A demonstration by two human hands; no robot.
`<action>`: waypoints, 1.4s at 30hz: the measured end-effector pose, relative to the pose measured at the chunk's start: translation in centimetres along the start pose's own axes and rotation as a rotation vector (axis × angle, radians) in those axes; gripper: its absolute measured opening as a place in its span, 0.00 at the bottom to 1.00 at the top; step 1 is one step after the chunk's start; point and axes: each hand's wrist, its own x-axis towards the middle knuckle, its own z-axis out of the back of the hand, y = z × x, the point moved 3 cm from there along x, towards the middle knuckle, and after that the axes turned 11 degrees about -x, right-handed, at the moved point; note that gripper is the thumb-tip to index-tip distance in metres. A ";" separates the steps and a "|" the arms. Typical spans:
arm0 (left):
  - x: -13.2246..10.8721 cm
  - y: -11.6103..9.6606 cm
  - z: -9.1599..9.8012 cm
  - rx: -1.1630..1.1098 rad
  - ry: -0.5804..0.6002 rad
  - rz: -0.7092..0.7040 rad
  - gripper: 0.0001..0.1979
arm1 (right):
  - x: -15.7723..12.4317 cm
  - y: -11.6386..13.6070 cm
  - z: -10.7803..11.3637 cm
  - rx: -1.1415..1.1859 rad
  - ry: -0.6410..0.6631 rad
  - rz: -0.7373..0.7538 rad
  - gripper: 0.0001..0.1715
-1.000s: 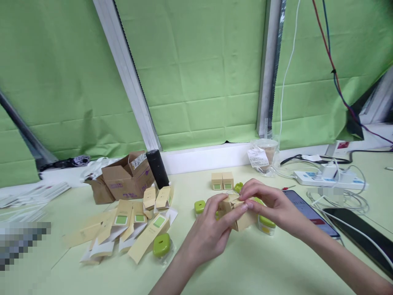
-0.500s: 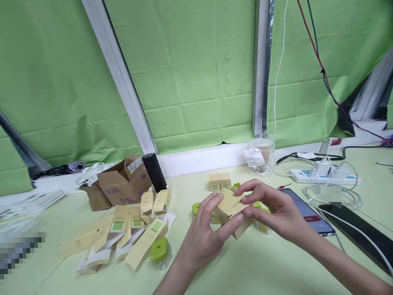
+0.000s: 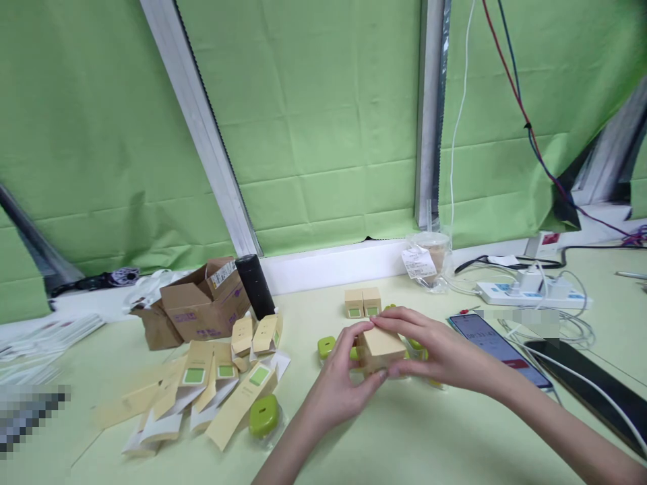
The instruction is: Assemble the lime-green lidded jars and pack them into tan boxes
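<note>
"Hands?"
"Left hand [image 3: 340, 378] and right hand [image 3: 433, 345] pinch the box [image 3: 383, 350] between them, at one o'clock."
"Sturdy?"
"Light card, I'd guess, easily crushed; hold its side edges."
"Changed?"
"Its top [image 3: 385, 339], gaping half a second ago, lies flat. Two boxes [image 3: 354, 302] stand beyond, at its eleven."

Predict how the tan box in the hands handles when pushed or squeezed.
The tan box probably slides rather than rolls: flat faces, square edges. It may dent if squeezed hard, since it looks like thin card. Its matte surface likely isn't slippery.
</note>
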 end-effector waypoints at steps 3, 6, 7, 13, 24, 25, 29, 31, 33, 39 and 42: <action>0.2 1.1 0.1 -0.139 -0.034 0.077 0.29 | 0.2 -1.1 -0.1 0.085 0.011 -0.100 0.28; 0.4 2.4 1.2 -0.195 -0.164 0.132 0.41 | 1.4 -3.7 0.5 0.080 -0.036 -0.212 0.27; 0.4 2.8 1.9 -0.179 -0.216 0.146 0.41 | 2.1 -5.0 0.9 0.007 -0.085 -0.271 0.27; 0.7 2.7 4.6 -0.093 -0.362 0.100 0.18 | 7.1 -14.0 2.4 -0.331 -0.114 -0.479 0.23; 0.1 -0.3 4.2 -0.231 -0.338 0.135 0.15 | 9.0 -20.0 -3.5 -0.440 0.337 -0.429 0.16; 0.1 -0.5 4.3 -0.245 -0.335 0.143 0.15 | 8.9 -20.0 -3.6 -0.446 0.351 -0.414 0.16; 0.1 -1.4 4.4 -0.276 -0.309 0.216 0.15 | 8.5 -19.2 -3.5 -0.473 0.380 -0.366 0.17; 0.0 -1.9 4.4 -0.301 -0.304 0.256 0.15 | 8.0 -18.2 -3.3 -0.490 0.389 -0.356 0.20; -0.1 -2.5 4.4 -0.327 -0.303 0.270 0.15 | 7.3 -16.4 -3.1 -0.516 0.380 -0.347 0.28; 0.0 -3.4 4.7 -0.317 -0.251 0.301 0.16 | 4.8 -7.9 -5.3 -0.497 0.340 -0.101 0.29; -0.1 -2.9 4.4 -0.245 -0.168 0.311 0.16 | 4.3 -5.0 -8.3 -0.467 0.339 -0.029 0.36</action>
